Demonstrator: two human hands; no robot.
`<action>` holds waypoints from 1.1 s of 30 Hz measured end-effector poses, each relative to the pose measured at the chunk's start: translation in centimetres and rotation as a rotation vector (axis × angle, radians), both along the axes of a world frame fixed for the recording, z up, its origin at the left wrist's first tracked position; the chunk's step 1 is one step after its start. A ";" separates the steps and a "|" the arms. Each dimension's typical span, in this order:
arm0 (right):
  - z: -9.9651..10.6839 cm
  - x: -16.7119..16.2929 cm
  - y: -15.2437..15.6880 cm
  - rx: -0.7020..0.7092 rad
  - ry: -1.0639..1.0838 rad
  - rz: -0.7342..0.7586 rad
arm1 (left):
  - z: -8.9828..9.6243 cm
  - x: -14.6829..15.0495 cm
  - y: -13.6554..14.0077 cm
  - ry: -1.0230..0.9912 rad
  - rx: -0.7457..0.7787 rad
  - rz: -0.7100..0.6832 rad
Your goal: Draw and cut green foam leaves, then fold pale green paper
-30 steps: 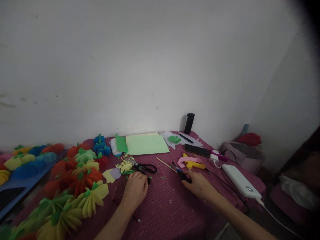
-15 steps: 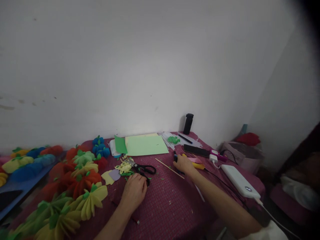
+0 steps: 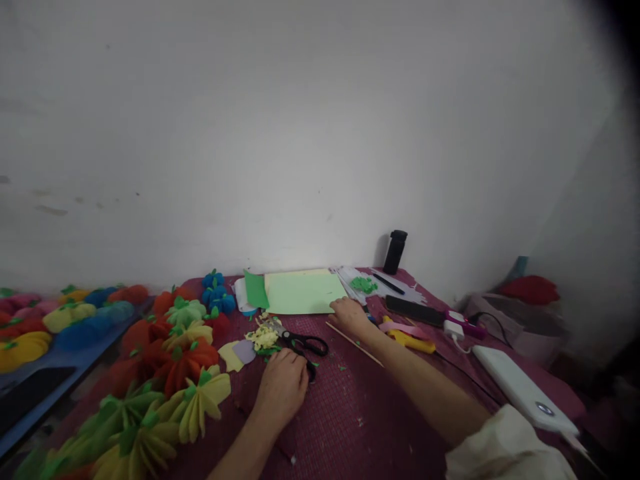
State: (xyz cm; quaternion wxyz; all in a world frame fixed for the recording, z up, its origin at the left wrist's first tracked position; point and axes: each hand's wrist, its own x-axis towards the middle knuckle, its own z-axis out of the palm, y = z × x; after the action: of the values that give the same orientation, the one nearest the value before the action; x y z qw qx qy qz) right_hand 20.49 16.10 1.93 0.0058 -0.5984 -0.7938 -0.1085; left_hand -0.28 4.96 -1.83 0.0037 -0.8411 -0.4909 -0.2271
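Observation:
My left hand [image 3: 283, 381] rests palm down on the table with loosely bent fingers, right beside the black-handled scissors [image 3: 306, 343]; its fingertips are partly hidden. Yellow and green paper scraps [image 3: 265, 337] lie around the scissor blades. My right hand [image 3: 351, 318] reaches forward, fingers stretched out over the lower right corner of the light green paper sheet [image 3: 303, 293]. Nothing shows in its grasp. A thin wooden stick [image 3: 357, 345] lies just below that hand. By my right wrist are a small dark blue object [image 3: 371, 318] and a yellow tool with a cord [image 3: 413, 341].
Colourful pumpkin-shaped paper or felt pieces [image 3: 193, 363] crowd the left side. At the back stands a black bottle [image 3: 395, 252]. To the right are a black phone-like slab [image 3: 414, 310], a purple power strip [image 3: 465, 323] and a white power bank [image 3: 523, 388]. Cords run across the right side.
My right hand has moved left and forward, from the small dark object to the green sheet's corner. My left hand stays by the scissors. The camera view has turned slightly left.

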 end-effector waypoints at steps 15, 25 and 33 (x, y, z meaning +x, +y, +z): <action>-2.5 -8.0 4.7 -0.054 -0.033 0.158 | -0.1 0.1 0.1 0.006 -0.032 0.021; -2.3 -5.6 4.7 -0.063 -0.016 0.089 | 0.0 0.2 0.1 0.019 -0.044 0.015; -2.3 -5.0 5.1 -0.065 0.050 0.058 | 0.1 0.2 0.0 0.030 -0.065 0.024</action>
State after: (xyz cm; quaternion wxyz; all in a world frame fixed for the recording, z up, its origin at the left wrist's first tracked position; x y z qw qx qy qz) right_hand 15.45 21.18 -0.36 0.0093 -0.5774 -0.8136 -0.0673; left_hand -0.05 4.96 -1.70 -0.0136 -0.8382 -0.5079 -0.1984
